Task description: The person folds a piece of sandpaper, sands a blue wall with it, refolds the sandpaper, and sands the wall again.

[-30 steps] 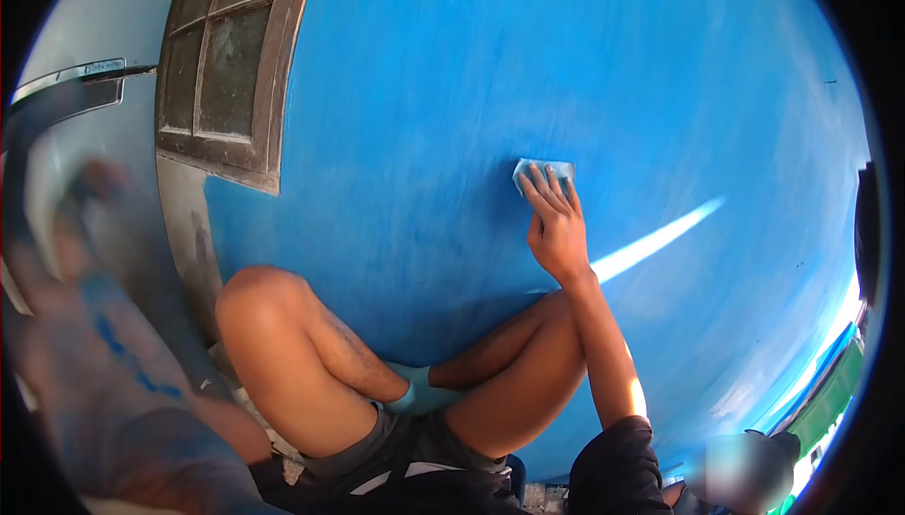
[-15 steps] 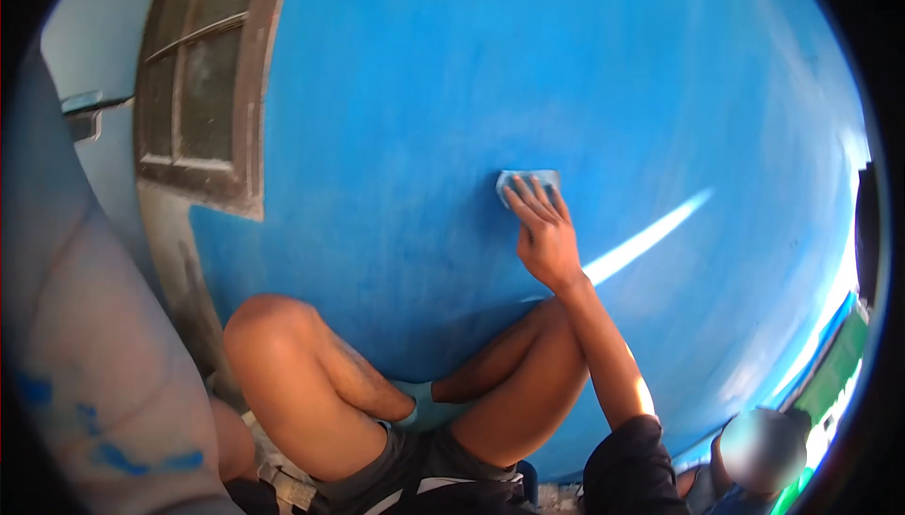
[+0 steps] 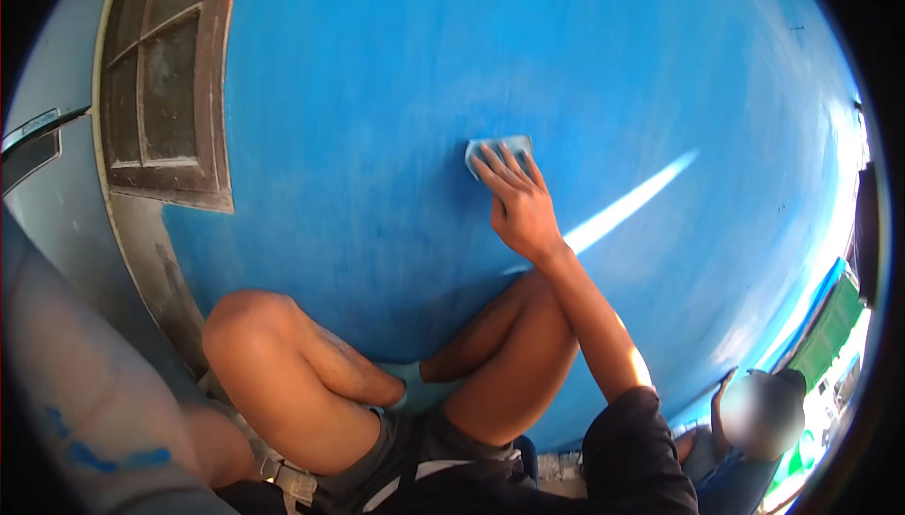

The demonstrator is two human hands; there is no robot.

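Against the blue wall (image 3: 377, 63), my right hand (image 3: 520, 204) presses a small pale grey-blue pad (image 3: 500, 148). Its fingers lie over the pad, and the thumb side is partly hidden. Dark smudges show on the wall around the pad. A blurred forearm with blue paint marks fills the lower left, close to the camera and apparently my own left arm; its hand is outside the frame. My bent legs are below the right hand, near the wall.
A brown-framed window (image 3: 215, 110) is at the upper left, above a bare grey wall strip (image 3: 141, 223). Another person in a dark cap (image 3: 790, 402) is at the lower right. Green sheeting (image 3: 828, 331) stands behind them. A bright streak of light crosses the wall.
The right hand and pad have shifted left in view, and the window has moved left too. The blurred left hand seen at first has left the frame. The other person appears higher.
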